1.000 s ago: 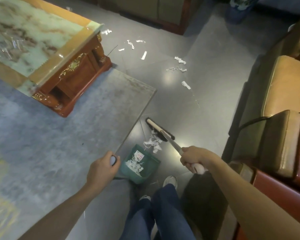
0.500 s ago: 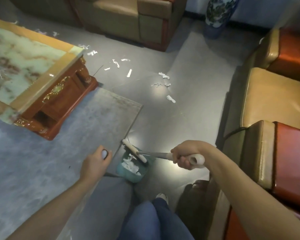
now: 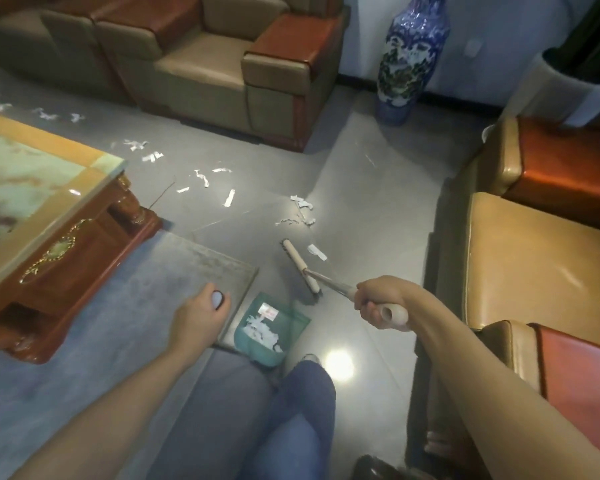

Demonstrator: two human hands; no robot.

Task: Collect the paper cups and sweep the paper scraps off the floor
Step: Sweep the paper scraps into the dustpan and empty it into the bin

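Observation:
My right hand (image 3: 381, 303) grips the pale handle of a small broom. The broom head (image 3: 300, 268) lies on the grey floor just beyond the green dustpan (image 3: 269, 332). The dustpan stands on the floor in front of my feet and holds a heap of white paper scraps. My left hand (image 3: 200, 315) holds the top of the dustpan's upright handle. More paper scraps (image 3: 300, 213) lie scattered on the floor ahead, one strip (image 3: 316, 251) right beside the broom head, others toward the table corner (image 3: 201, 178). No paper cup shows.
A wooden coffee table with a marble top (image 3: 49, 199) stands at left on a grey rug (image 3: 125, 296). Sofas line the back (image 3: 201, 64) and the right (image 3: 534, 258). A blue-and-white floor vase (image 3: 409, 57) stands in the far corner.
The broom head left the dustpan and swung out forward onto the floor near the scattered scraps. The view tilted up. My left hand kept hold of the dustpan handle.

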